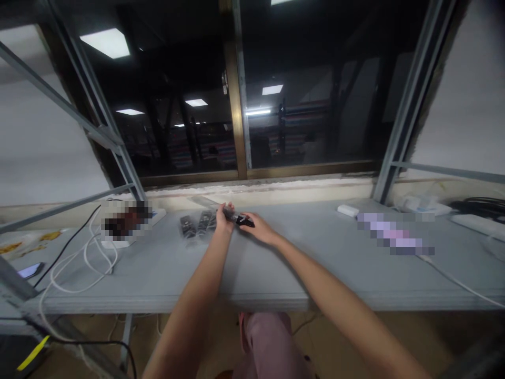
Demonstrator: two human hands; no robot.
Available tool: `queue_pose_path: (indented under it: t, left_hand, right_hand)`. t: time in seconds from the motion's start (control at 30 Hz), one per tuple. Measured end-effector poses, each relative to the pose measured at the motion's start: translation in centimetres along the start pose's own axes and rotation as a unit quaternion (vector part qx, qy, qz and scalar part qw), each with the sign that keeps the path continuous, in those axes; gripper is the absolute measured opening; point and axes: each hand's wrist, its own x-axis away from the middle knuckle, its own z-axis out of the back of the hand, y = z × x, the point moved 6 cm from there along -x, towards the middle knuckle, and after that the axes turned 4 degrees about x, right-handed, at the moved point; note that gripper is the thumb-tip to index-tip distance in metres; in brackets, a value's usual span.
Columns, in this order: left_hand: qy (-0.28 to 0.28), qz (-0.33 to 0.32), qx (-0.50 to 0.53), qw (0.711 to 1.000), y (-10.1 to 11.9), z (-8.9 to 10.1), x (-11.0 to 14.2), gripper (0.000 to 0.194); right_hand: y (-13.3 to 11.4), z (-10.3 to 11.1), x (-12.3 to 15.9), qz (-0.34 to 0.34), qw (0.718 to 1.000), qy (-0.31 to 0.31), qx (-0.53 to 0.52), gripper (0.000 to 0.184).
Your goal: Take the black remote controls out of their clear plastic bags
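Our left hand (pixel 224 218) and right hand (pixel 261 229) meet near the middle, fingers closed on a small black item (pixel 246 221) held between them, over the tabletop (pixel 292 279); it is too blurred for us to identify. Just left of the hands, dark pieces in clear wrapping (pixel 188 227) lie side by side. Farther out, we see a phone (pixel 30 271) at far left, a small white block (pixel 347 211) to the right and a dark window (pixel 307 68) behind.
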Motion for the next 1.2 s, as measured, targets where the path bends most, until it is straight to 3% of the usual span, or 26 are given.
queue_pose_path:
  t: [0.07, 0.17, 0.27, 0.33, 0.4, 0.53, 0.67, 0.87, 1.07, 1.2]
  left_hand:
    - [-0.008, 0.014, -0.003, 1.0, -0.5, -0.3, 0.3, 0.018]
    - [-0.002, 0.029, -0.006, 1.0, -0.7, -0.4, 0.4, 0.029]
    - [0.013, 0.03, -0.011, 0.999, -0.3, 0.1, 0.3, 0.04]
    - [0.003, 0.052, -0.041, 0.998, -0.5, 0.2, 0.2, 0.048]
    - [-0.034, 0.086, -0.08, 0.993, -1.3, -0.1, 0.2, 0.053]
    - [-0.124, 0.118, -0.135, 0.976, -3.4, -1.4, 0.5, 0.039]
    - [-0.134, 0.126, -0.167, 0.969, -4.1, -1.4, 0.1, 0.037]
    - [-0.001, 0.07, -0.103, 0.992, -1.8, 0.8, -1.1, 0.046]
    - [-0.06, 0.116, -0.148, 0.98, -3.6, -0.1, -0.4, 0.041]
    - [-0.078, 0.155, -0.185, 0.967, -4.8, -0.4, 0.0, 0.04]
  right_hand:
    - [-0.2, -0.2, 0.1, -0.004, 0.999, -0.009, -0.038, 0.069]
    - [-0.9, -0.8, 0.4, 0.017, 0.981, -0.113, -0.156, 0.091]
    - [-1.4, -1.0, 0.6, 0.025, 0.952, -0.191, -0.238, 0.095]
    - [-1.2, -0.8, 0.3, 0.024, 0.956, -0.173, -0.235, 0.09]
    - [-0.8, -0.1, -0.2, 0.03, 0.972, -0.109, -0.204, 0.085]
    - [0.7, 1.7, -1.1, 0.009, 0.986, 0.006, -0.167, 0.08]
    - [1.9, 2.3, -1.4, -0.031, 0.986, -0.01, -0.166, 0.068]
    - [1.3, 0.0, -0.8, -0.009, 0.981, -0.109, -0.158, 0.063]
    - [0.9, 1.8, -0.4, -0.053, 0.994, 0.02, -0.09, 0.055]
    - [0.9, 2.1, -0.2, -0.073, 0.995, 0.0, -0.074, 0.052]
